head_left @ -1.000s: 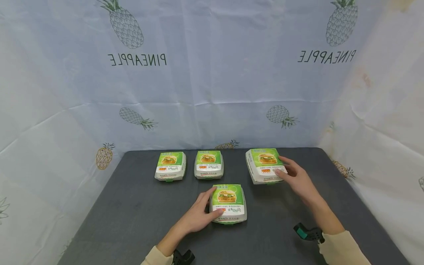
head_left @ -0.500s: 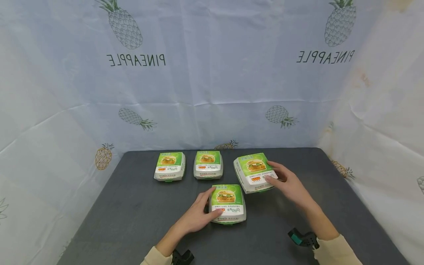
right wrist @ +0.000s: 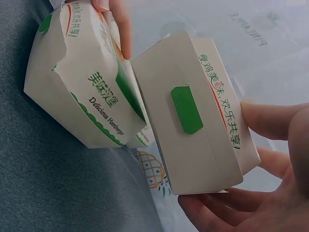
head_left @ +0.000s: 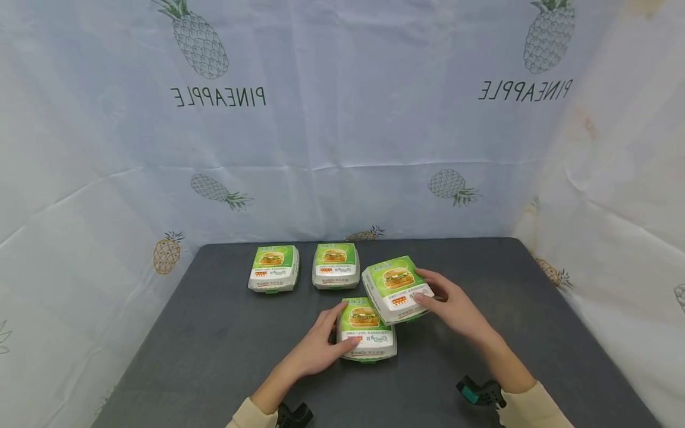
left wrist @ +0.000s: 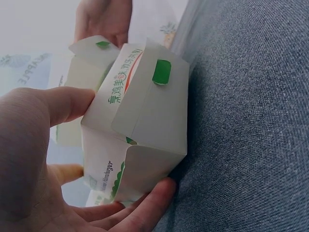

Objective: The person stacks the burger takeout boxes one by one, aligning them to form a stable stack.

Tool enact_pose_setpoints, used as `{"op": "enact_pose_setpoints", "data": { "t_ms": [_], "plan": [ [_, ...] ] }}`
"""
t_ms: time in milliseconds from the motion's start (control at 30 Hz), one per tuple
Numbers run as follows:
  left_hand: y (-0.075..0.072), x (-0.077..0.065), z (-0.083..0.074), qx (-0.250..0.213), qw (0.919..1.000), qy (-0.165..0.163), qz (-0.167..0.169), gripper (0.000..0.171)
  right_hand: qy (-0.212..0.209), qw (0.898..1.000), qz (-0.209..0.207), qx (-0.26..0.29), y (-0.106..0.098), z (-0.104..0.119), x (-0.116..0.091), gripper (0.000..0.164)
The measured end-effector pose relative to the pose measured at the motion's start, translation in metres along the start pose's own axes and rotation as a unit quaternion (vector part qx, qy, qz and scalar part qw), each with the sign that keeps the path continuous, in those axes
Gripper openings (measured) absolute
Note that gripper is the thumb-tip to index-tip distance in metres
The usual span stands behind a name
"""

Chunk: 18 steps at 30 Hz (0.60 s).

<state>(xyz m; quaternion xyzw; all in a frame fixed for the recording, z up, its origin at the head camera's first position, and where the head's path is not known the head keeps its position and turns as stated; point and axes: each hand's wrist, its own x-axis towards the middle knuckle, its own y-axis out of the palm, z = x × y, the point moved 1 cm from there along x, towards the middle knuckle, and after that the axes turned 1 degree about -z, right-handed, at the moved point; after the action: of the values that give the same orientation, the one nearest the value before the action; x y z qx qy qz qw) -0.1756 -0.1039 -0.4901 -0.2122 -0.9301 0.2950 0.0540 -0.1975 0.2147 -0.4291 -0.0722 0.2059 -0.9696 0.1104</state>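
Observation:
My right hand (head_left: pixel 452 306) grips a green and white burger box (head_left: pixel 397 288), lifted and tilted, its left edge over the near box. In the right wrist view the held box (right wrist: pixel 203 116) sits between thumb and fingers, its green tab facing the camera. My left hand (head_left: pixel 321 345) holds the near burger box (head_left: pixel 368 333) at its left side as it rests on the dark grey table (head_left: pixel 214 345). The left wrist view has that box (left wrist: pixel 145 121) between thumb and fingers, with the lifted box (left wrist: pixel 87 67) behind it.
Two more burger boxes stand at the back of the table, one at the left (head_left: pixel 274 267) and one in the middle (head_left: pixel 335 264). A pineapple-print cloth (head_left: pixel 342 119) walls in the back and both sides.
My right hand has carried its box from the table's back right leftward and toward me, lifting and tilting it until it overlaps the near box. The left hand has stayed put.

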Motion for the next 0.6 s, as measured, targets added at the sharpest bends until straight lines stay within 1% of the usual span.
{"op": "enact_pose_setpoints", "data": {
  "t_ms": [267, 333, 400, 467, 600],
  "plan": [
    [-0.003, -0.001, -0.005, 0.000, 1.0000, 0.004, 0.005, 0.081, 0.005, 1.000, 0.007, 0.005, 0.009, -0.005, -0.002, 0.067],
    [-0.004, -0.001, -0.006, 0.007, 0.9999, 0.003, 0.008, 0.081, 0.007, 1.000, 0.005, 0.006, 0.010, -0.005, -0.002, 0.067],
    [-0.006, -0.001, -0.008, 0.021, 0.9998, 0.002, 0.003, 0.081, 0.009, 1.000, 0.003, 0.007, 0.011, -0.005, -0.002, 0.067],
    [-0.007, -0.001, -0.011, 0.043, 0.9990, 0.003, -0.013, 0.080, 0.011, 1.000, 0.001, 0.007, 0.011, -0.004, -0.001, 0.068],
    [-0.009, 0.000, -0.022, 0.086, 0.9938, 0.013, -0.070, 0.079, 0.011, 1.000, -0.002, 0.004, 0.012, -0.002, 0.000, 0.068]
  ]
}}
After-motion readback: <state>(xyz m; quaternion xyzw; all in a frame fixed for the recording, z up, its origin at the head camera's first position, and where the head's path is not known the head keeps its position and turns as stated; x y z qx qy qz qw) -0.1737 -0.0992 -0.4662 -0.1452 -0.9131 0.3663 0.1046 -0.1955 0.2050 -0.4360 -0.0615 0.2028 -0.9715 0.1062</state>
